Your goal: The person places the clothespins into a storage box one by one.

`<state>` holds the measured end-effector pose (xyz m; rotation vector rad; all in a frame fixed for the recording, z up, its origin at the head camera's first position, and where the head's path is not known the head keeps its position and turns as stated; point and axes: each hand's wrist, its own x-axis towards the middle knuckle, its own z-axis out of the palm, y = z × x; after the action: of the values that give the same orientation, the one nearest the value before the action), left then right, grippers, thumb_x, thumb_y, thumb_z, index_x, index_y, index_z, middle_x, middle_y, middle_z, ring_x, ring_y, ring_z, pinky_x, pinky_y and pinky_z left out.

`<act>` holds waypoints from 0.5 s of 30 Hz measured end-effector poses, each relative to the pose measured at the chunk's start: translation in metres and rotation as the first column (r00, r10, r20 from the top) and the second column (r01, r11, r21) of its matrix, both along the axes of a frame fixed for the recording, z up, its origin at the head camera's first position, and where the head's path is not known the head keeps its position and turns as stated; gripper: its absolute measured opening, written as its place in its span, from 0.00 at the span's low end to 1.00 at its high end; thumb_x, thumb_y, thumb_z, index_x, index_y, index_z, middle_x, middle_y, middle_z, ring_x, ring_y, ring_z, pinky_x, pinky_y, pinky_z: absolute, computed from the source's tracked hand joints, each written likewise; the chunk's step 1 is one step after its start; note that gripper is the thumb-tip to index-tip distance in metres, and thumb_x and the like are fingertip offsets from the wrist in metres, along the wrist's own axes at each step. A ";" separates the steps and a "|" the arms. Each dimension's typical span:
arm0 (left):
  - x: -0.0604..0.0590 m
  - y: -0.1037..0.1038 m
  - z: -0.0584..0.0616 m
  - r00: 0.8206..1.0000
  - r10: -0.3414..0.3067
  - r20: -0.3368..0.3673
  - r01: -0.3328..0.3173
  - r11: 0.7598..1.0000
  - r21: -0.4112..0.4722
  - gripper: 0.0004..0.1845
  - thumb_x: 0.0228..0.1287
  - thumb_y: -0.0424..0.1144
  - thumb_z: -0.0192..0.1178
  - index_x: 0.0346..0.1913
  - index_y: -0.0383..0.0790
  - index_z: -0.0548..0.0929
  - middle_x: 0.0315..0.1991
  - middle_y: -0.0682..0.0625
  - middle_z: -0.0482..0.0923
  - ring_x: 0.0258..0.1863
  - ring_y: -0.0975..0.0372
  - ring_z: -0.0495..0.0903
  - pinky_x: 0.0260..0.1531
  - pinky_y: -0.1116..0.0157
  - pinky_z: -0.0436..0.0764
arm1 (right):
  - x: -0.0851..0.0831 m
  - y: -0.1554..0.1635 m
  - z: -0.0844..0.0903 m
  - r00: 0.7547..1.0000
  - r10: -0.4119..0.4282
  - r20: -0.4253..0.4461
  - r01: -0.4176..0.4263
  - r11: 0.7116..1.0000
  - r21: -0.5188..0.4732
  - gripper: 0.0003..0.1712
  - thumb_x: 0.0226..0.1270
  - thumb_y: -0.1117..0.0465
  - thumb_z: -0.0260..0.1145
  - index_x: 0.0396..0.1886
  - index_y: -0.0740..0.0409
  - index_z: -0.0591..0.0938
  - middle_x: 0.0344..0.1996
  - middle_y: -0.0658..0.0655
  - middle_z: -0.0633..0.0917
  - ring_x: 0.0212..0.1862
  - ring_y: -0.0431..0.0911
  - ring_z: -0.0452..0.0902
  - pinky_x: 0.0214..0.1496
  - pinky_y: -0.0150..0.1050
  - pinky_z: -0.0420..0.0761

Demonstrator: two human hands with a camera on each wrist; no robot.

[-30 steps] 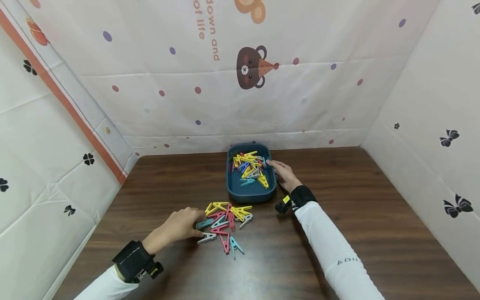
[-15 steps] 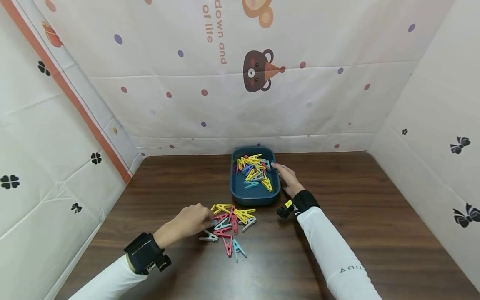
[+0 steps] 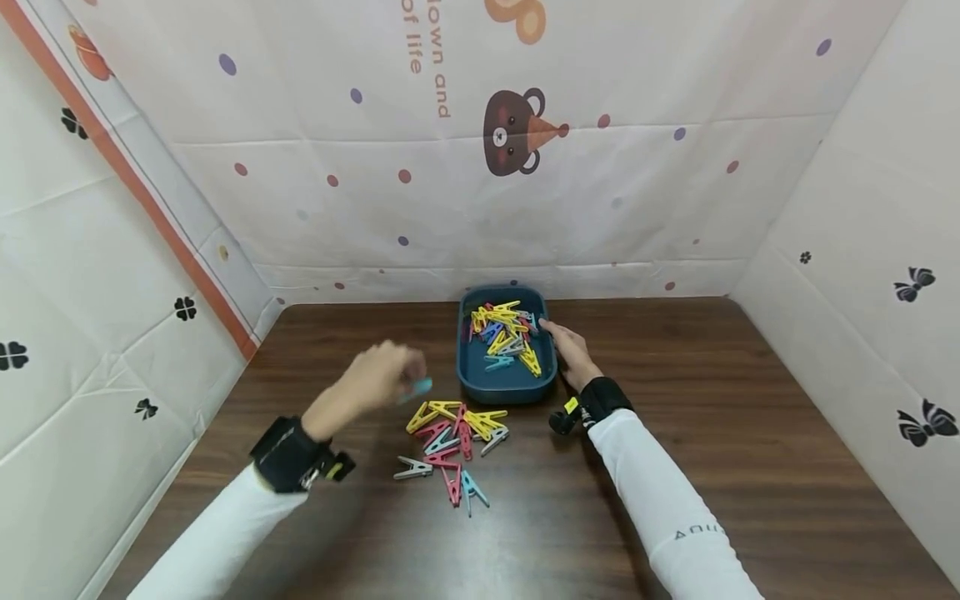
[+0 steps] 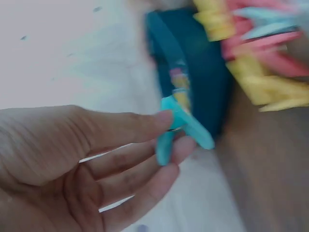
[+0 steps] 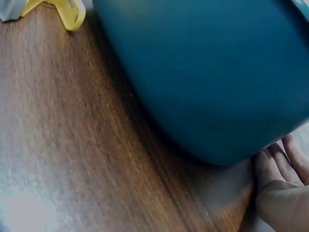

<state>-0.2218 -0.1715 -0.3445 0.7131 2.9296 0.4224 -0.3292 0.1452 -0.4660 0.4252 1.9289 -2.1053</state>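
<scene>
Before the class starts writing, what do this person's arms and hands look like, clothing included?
The left hand and right hand are bare. White sleeves cover the forearms; dark lettering marks the right one. Each wrist wears a black band with a small black device showing some yellow.

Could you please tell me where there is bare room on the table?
The table is bare between the right sleeve and right wall, and, nearer than the clip pile, between that sleeve and the left sleeve. It is crowded at the pile, in front of the bin, and at the bin's right side, by the right hand.
</scene>
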 end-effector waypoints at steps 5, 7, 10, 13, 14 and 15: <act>-0.066 0.032 0.044 0.996 0.047 -0.069 -0.034 0.984 0.177 0.05 0.68 0.34 0.67 0.43 0.35 0.87 0.38 0.42 0.88 0.32 0.55 0.85 0.31 0.65 0.85 | 0.002 -0.002 0.000 0.999 -0.001 -0.032 0.001 1.000 0.023 0.39 0.73 0.37 0.61 0.76 0.51 0.70 0.71 0.58 0.75 0.65 0.49 0.74 0.70 0.43 0.76; -0.099 0.052 0.050 0.995 0.101 -0.001 -0.096 0.957 0.274 0.08 0.68 0.31 0.66 0.47 0.32 0.86 0.43 0.38 0.87 0.38 0.51 0.87 0.34 0.65 0.87 | 0.002 -0.002 0.000 0.999 -0.017 -0.042 0.018 1.000 0.020 0.38 0.73 0.38 0.62 0.75 0.52 0.71 0.71 0.58 0.75 0.66 0.50 0.74 0.71 0.44 0.77; -0.148 0.080 0.044 0.969 0.148 0.199 -0.219 0.888 0.405 0.12 0.68 0.29 0.65 0.52 0.29 0.83 0.50 0.35 0.85 0.46 0.47 0.87 0.43 0.61 0.90 | 0.003 0.000 0.001 0.997 -0.040 -0.068 0.042 0.999 0.017 0.38 0.74 0.39 0.62 0.75 0.53 0.71 0.71 0.59 0.75 0.69 0.52 0.72 0.74 0.46 0.75; -0.200 0.103 0.010 0.933 0.168 0.317 -0.288 0.877 0.385 0.06 0.66 0.30 0.65 0.43 0.32 0.84 0.43 0.39 0.85 0.39 0.52 0.86 0.41 0.60 0.91 | 0.003 0.001 0.002 0.994 -0.053 -0.092 0.055 0.998 0.016 0.38 0.73 0.39 0.62 0.75 0.54 0.71 0.72 0.60 0.74 0.72 0.53 0.70 0.76 0.48 0.73; -0.225 0.105 -0.015 0.945 0.138 0.296 -0.244 0.900 0.361 0.02 0.65 0.32 0.66 0.37 0.36 0.85 0.38 0.43 0.84 0.34 0.56 0.83 0.35 0.64 0.88 | 0.003 0.002 0.002 0.994 -0.052 -0.096 0.055 0.998 0.022 0.38 0.73 0.38 0.62 0.75 0.54 0.71 0.72 0.60 0.73 0.72 0.53 0.70 0.77 0.48 0.72; -0.248 0.109 -0.038 0.949 0.147 0.280 -0.226 0.934 0.276 0.05 0.64 0.35 0.67 0.32 0.40 0.83 0.33 0.48 0.81 0.30 0.59 0.78 0.31 0.66 0.84 | 0.003 0.002 0.002 0.994 -0.051 -0.098 0.054 0.998 0.025 0.39 0.73 0.38 0.62 0.75 0.54 0.71 0.73 0.60 0.73 0.72 0.54 0.69 0.77 0.48 0.72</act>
<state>-0.4695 -0.0621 -0.3830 0.3670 2.7205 0.9284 -0.3261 0.1475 -0.4640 0.3897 2.0238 -2.1723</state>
